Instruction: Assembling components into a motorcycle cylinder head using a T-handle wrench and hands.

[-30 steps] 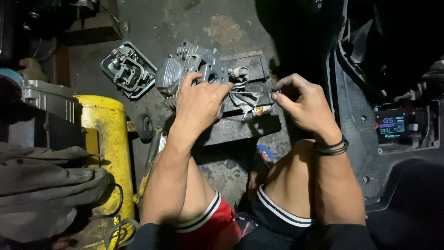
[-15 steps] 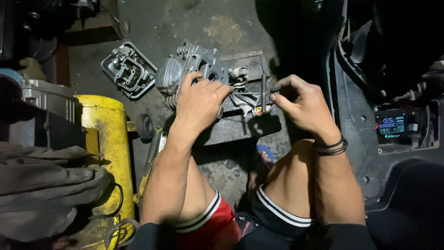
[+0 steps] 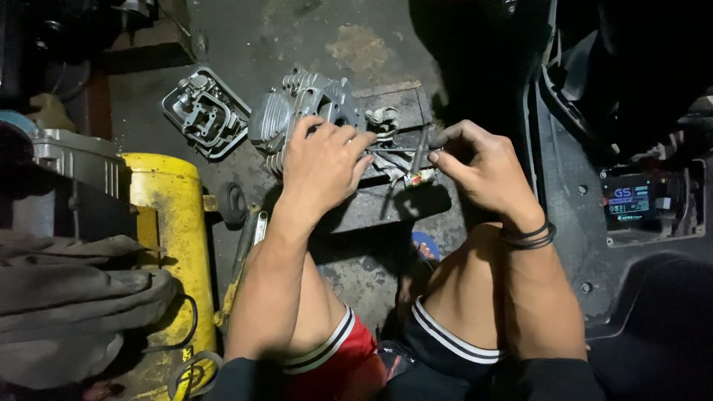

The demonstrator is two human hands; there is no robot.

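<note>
now left hand (image 3: 323,160) lies spread over finned cylinder head (image 3: 297,111) on dark block (image 3: 386,200); right hand (image 3: 483,174) pinches thin tool (image 3: 420,160), long axis toward head, left nearer.

Both forearms are left bare; no gloves are worn on the left hand (image 3: 321,165) or the right hand (image 3: 483,172). Two thin black bands (image 3: 529,236) are worn around the right wrist. Shorts (image 3: 349,356) are worn, red on one leg and black on the other, each hem trimmed with white and dark stripes.
</note>
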